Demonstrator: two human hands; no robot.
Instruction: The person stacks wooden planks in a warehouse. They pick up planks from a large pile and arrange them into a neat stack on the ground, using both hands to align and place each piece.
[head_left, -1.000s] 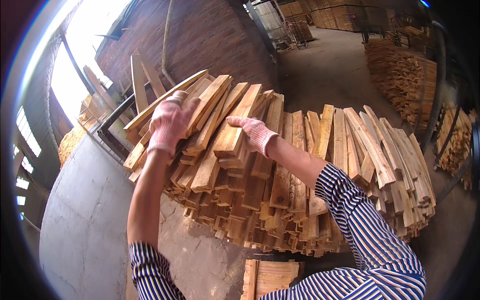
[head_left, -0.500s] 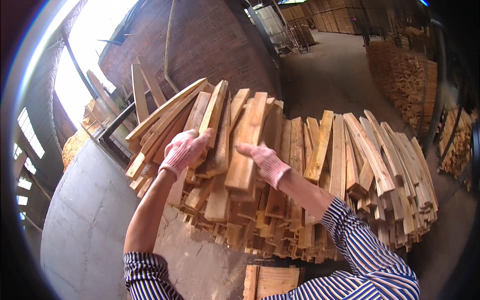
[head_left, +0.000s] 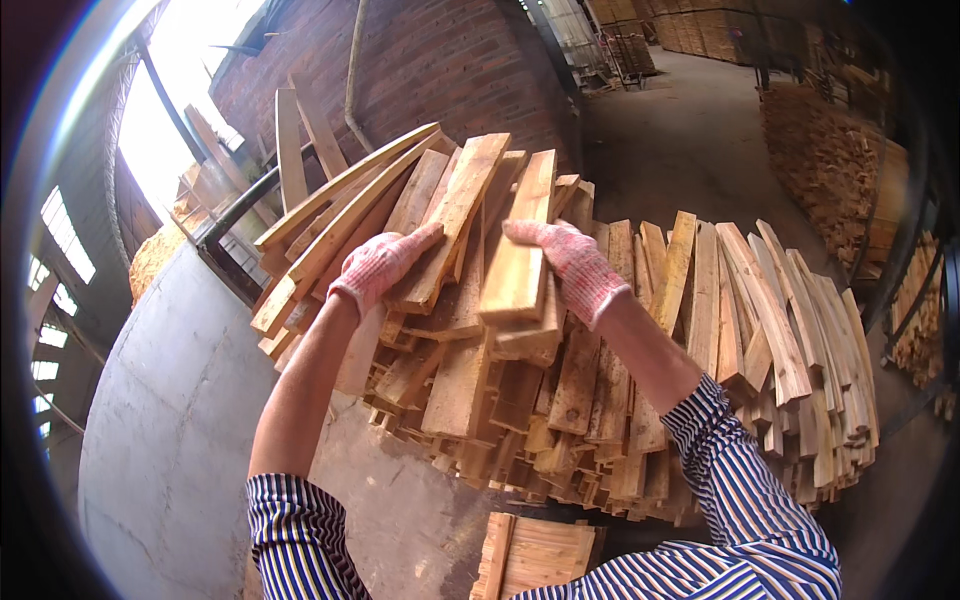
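In its pink-and-white knit glove, my left hand (head_left: 383, 265) is closed on the left side of a wide wooden board (head_left: 462, 215), which leans up and away to the right. My right hand (head_left: 572, 262), gloved the same way, grips a pale wooden plank (head_left: 518, 275) by its right edge, thumb on top. Another piece of wood lies directly under that plank. Both boards rest at the top of a long pile of loose planks (head_left: 700, 300). The fingers beneath each board are hidden.
On the left stands a curved grey sheet (head_left: 190, 400) beside a dark metal frame (head_left: 235, 225). A brick wall (head_left: 430, 80) rises behind the pile. Stacked timber (head_left: 820, 160) stands at the far right. Close to my body is a small stack of boards (head_left: 540, 555).
Both hands have drawn apart a little, the right one moving right with its plank. The board in my left hand now shows its broad face. The whole view has shifted slightly.
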